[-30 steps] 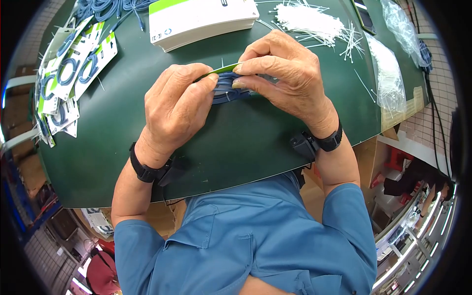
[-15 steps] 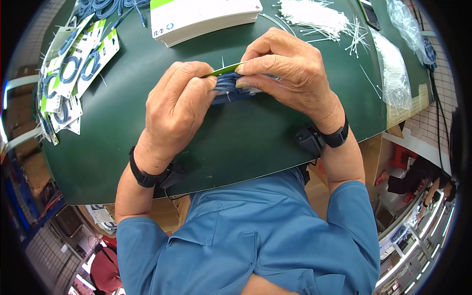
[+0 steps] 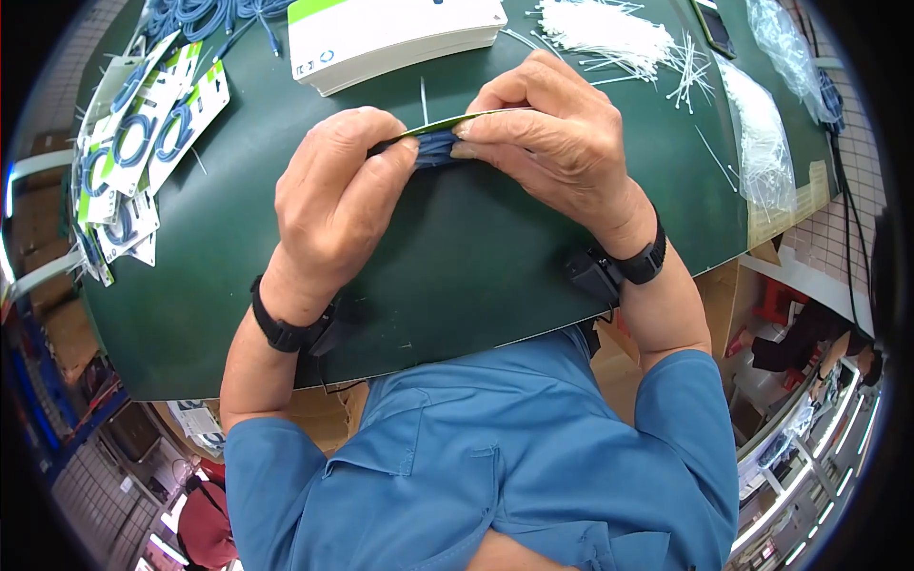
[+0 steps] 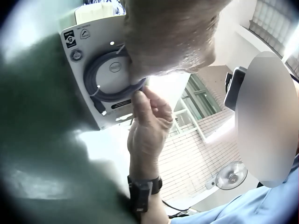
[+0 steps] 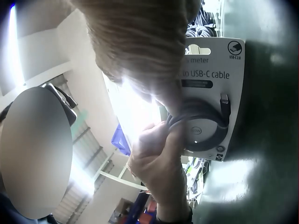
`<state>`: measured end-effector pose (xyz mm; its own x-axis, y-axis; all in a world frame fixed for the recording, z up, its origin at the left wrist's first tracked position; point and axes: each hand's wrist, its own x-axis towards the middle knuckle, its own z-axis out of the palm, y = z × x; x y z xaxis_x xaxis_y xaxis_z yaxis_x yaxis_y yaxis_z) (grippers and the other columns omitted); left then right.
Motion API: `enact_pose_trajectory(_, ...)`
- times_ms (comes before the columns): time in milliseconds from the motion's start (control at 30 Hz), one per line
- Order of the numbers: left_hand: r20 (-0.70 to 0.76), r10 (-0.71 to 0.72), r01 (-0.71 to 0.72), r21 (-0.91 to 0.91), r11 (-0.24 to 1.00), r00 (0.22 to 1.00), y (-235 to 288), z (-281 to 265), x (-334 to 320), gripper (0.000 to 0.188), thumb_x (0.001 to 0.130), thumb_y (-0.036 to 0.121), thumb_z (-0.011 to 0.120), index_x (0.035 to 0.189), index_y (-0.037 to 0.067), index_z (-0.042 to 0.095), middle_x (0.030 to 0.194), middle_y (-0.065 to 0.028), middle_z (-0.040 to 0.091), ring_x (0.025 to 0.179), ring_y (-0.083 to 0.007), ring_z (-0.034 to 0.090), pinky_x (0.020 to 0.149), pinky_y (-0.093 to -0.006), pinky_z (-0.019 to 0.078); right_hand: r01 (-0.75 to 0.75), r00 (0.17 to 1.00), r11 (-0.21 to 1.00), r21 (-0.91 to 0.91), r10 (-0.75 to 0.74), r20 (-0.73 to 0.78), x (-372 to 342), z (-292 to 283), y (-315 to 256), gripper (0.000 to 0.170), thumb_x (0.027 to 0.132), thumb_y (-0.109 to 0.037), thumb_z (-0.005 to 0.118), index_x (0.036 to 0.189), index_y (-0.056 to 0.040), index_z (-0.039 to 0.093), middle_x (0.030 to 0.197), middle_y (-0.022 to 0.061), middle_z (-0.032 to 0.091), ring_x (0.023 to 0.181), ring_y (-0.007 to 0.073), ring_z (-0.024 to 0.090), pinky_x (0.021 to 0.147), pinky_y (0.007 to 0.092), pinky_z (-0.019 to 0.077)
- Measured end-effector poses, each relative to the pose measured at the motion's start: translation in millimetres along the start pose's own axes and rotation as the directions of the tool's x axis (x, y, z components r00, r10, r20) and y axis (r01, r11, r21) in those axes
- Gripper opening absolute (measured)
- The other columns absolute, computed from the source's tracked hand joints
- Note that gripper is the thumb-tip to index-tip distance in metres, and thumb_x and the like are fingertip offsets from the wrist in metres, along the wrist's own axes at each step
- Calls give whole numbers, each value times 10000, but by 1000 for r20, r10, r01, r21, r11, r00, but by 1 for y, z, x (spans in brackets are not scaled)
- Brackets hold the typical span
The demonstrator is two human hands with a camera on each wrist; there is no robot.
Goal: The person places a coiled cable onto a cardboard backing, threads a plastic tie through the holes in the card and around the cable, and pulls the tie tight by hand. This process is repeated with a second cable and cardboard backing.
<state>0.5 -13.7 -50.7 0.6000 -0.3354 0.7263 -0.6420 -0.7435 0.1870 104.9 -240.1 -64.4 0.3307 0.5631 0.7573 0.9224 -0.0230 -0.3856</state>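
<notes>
Between both hands stands a cardboard packaging card [image 5: 236, 70], printed "to USB-C cable", with a coiled grey-blue cable [image 4: 93, 77] lying against its face. In the head view the card shows nearly edge-on, its green top edge [image 3: 440, 125] bowed. My left hand [image 3: 341, 195] pinches the card and coil at the left end between thumb and fingers. At the other end my right hand [image 3: 562, 147] pinches them likewise, its thumb in front of the coil. A white cable tie [image 3: 424, 100] sticks out behind the card. Small ties cross the coil in the left wrist view.
A stack of white-and-green cards [image 3: 400, 52] stands beyond the hands. Carded cables [image 3: 143, 143] pile up at the left, with loose coiled cables [image 3: 195, 17] behind. White cable ties [image 3: 609, 40] are heaped at the right, near a bag of ties [image 3: 762, 143] and a phone [image 3: 714, 27].
The card has tipped so that less of the cable shows in the head view. More of the white tie now stands out behind it. Both hands keep their pinch.
</notes>
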Motion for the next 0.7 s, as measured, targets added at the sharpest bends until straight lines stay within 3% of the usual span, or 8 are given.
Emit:
enact_pose_trajectory(67,61,-83,84,-11,996,995,4,-3,0,236,761,-58,816,962,-22,697,982,-142,706,844,-301,719,727,-368,615,-14,1000,1000,1,14,13,-3,-1,1,316,699,-60,924,984,-112,796,903,36,716,762,195,628,634,293,495)
enact_pose_trajectory(600,135,-49,49,10,999,990,3,-10,8,243,788,-66,794,986,-22,661,1023,-152,690,811,-295,716,666,-372,601,-40,999,995,-91,39,-7,5,-3,-4,273,712,-70,936,947,-94,799,908,41,721,783,217,643,655,304,521)
enact_pose_trajectory(700,116,-44,45,-6,999,992,3,-10,8,236,790,-77,788,983,-31,659,1012,-153,687,805,-294,713,661,-369,594,-98,994,994,41,99,-34,10,-13,-3,220,755,-50,913,941,-70,797,894,43,726,751,202,634,654,300,525)
